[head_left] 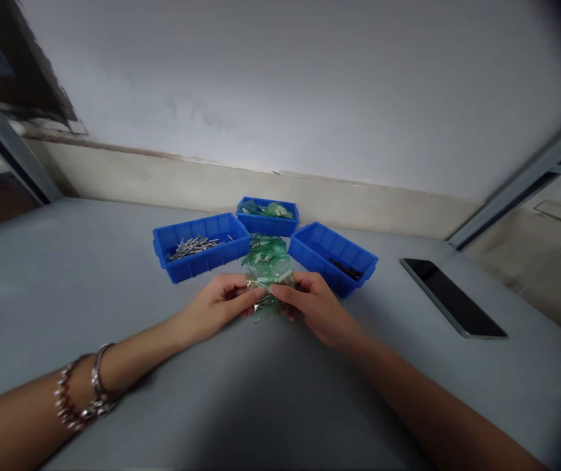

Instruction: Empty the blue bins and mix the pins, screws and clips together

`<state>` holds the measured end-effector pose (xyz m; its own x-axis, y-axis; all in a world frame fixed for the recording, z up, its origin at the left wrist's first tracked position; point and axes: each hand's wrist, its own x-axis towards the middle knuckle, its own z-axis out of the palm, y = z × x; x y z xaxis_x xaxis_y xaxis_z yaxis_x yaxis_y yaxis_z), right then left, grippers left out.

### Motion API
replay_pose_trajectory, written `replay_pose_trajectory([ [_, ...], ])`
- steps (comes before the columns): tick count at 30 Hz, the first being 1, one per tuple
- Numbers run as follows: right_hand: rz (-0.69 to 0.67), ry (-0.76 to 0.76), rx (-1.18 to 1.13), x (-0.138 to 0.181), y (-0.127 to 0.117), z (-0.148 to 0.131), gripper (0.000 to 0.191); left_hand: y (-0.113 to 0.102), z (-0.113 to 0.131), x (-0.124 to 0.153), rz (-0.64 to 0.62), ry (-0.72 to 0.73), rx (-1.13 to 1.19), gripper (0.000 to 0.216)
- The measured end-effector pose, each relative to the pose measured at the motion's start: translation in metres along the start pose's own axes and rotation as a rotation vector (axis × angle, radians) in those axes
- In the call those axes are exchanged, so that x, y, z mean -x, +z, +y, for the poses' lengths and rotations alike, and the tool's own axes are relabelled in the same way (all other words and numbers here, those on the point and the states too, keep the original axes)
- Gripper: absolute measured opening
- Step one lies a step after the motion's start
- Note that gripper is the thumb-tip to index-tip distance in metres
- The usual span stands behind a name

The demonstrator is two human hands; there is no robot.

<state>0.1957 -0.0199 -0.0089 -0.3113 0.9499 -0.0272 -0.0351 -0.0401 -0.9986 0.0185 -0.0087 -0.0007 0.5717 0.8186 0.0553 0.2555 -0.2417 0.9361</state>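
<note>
Both hands grip a green translucent plastic bag point(264, 308) with thin metal pieces showing through it. My left hand point(224, 299) pinches its left side, thumb on top and fingers curled beneath. On the opposite side, my right hand point(313, 302) closes the same way, its thumb lying over the plastic. The two thumb tips nearly meet at the middle. Just beyond the hands, more green plastic bags point(266, 248) lie on the table, and I cannot tell where they part from the held one.
A blue bin point(206, 261) with thin metal pins stands at left. Another blue bin point(324, 245) with small dark parts sits at right. Behind them, a third blue bin point(268, 224) holds green bags. A tablet-like dark device point(452, 297) lies far right on the grey table point(88, 275).
</note>
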Motion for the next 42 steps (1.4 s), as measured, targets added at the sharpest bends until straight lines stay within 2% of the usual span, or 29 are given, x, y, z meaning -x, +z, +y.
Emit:
replay_pose_trajectory([
  [7,0.083,-0.134,0.039,0.001,-0.002,-0.005,0.019,-0.002,-0.001,0.001,0.006,-0.020,-0.013,0.047],
  [10,0.166,-0.314,0.297,0.001,-0.005,-0.007,0.018,-0.003,-0.004,-0.001,0.002,-0.071,0.162,0.058],
  [14,0.132,-0.689,0.815,0.004,-0.007,-0.008,0.017,-0.002,-0.008,-0.005,-0.002,-0.147,0.488,0.063],
  [16,0.126,-0.799,0.935,0.005,-0.007,-0.007,0.025,-0.002,-0.010,-0.006,-0.016,-0.173,0.597,0.058],
  [18,0.151,-0.833,0.973,0.005,-0.008,-0.006,0.028,-0.002,-0.011,-0.006,-0.022,-0.188,0.659,0.049],
  [22,0.187,-0.810,1.006,0.005,-0.008,-0.004,0.031,-0.001,-0.014,-0.004,-0.006,-0.199,0.644,0.030],
  [26,0.210,-0.764,0.939,0.005,-0.007,-0.003,0.030,0.000,-0.015,-0.003,0.015,-0.144,0.581,0.031],
  [29,0.256,-0.644,0.780,0.004,-0.006,-0.003,0.030,0.000,-0.014,-0.004,0.063,-0.114,0.507,0.035],
  [32,0.288,-0.461,0.550,0.002,-0.005,-0.005,0.029,0.000,-0.015,-0.004,0.104,-0.086,0.424,0.035],
  [36,0.194,-0.215,0.230,0.000,-0.004,-0.007,0.033,-0.001,-0.017,-0.004,0.138,-0.061,0.334,0.035],
  [39,0.078,-0.157,0.071,-0.001,-0.003,-0.006,0.041,-0.002,-0.016,-0.003,0.156,-0.058,0.286,0.033],
  [42,0.004,-0.129,0.080,-0.001,-0.003,-0.004,0.041,-0.001,-0.014,-0.003,0.158,-0.055,0.217,0.034],
])
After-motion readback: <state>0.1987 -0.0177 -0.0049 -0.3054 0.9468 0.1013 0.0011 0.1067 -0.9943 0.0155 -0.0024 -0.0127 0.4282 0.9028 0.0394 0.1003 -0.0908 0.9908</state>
